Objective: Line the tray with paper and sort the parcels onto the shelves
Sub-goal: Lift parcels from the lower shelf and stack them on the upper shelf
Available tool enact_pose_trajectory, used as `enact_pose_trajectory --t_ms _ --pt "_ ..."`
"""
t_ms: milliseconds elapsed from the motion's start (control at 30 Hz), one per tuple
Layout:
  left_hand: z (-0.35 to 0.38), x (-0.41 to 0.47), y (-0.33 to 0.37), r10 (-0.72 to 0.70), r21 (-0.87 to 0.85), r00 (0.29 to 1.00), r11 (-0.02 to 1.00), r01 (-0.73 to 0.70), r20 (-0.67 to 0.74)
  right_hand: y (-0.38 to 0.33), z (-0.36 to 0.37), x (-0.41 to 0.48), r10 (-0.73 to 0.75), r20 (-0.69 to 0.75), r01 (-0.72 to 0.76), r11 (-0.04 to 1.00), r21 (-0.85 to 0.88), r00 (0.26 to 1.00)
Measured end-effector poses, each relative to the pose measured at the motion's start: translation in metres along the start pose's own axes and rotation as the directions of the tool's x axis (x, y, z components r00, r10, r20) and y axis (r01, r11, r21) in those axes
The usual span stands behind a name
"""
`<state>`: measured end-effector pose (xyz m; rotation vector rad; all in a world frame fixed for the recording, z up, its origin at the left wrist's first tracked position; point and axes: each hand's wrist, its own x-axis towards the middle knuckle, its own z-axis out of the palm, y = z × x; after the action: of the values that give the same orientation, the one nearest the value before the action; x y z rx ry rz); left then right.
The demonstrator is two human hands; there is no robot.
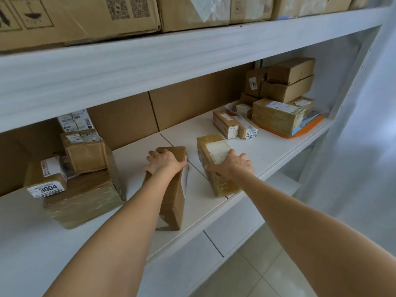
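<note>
Left hand (165,162): grasping; its fingers curl over the far top end of the long brown parcel (174,202), thumb on the parcel's right edge.
Right hand (232,166): grasping; it lies across the top of the taped parcel (214,146), thumb at 9 o'clock, fingers bent over the edge at 3 o'clock.
Long brown parcel: stands on its narrow side on the middle shelf (267,146), long axis running from 6 to 12 o'clock, near end at the shelf's front edge.
Taped parcel: on the same shelf, just beside the brown one at 3 o'clock, apart from it; a pale label faces up.
Left stack (85,200): at 9 o'clock of the left hand; a large film-wrapped parcel carries a box labelled "3004" (46,179) and a smaller taped box (85,153).
Right pile (278,118): at 1 o'clock of the right hand, well apart; several boxes, some resting on an orange envelope (308,128).
Upper shelf (150,67): at 12 o'clock, carrying large cartons (81,16).
</note>
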<state>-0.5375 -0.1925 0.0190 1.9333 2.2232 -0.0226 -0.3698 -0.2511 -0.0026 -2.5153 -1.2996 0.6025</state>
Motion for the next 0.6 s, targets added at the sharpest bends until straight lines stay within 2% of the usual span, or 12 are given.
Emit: enact_pose_trajectory --t_ms 167,300,400,600 --pt "-0.011 0.0 -0.019 0.039 -0.074 0.988 0.997 -0.028 0.151 0.0 -0.003 -0.005 -0.003 0.056 0.001 0.999 0.034 0.998" --pt "-0.017 -0.011 -0.034 0.061 0.005 0.949 0.998 -0.066 0.309 0.001 -0.004 -0.013 0.008 0.095 -0.014 0.998 0.062 0.995" --pt "-0.017 -0.023 -0.038 0.042 -0.027 0.914 0.999 -0.034 0.403 0.001 -0.003 -0.02 -0.002 0.14 -0.01 0.997 0.082 0.99" --pt "-0.001 -0.035 -0.03 0.037 -0.184 0.95 0.983 0.022 0.309 0.001 0.004 -0.031 -0.037 0.183 0.023 0.997 0.077 0.982"
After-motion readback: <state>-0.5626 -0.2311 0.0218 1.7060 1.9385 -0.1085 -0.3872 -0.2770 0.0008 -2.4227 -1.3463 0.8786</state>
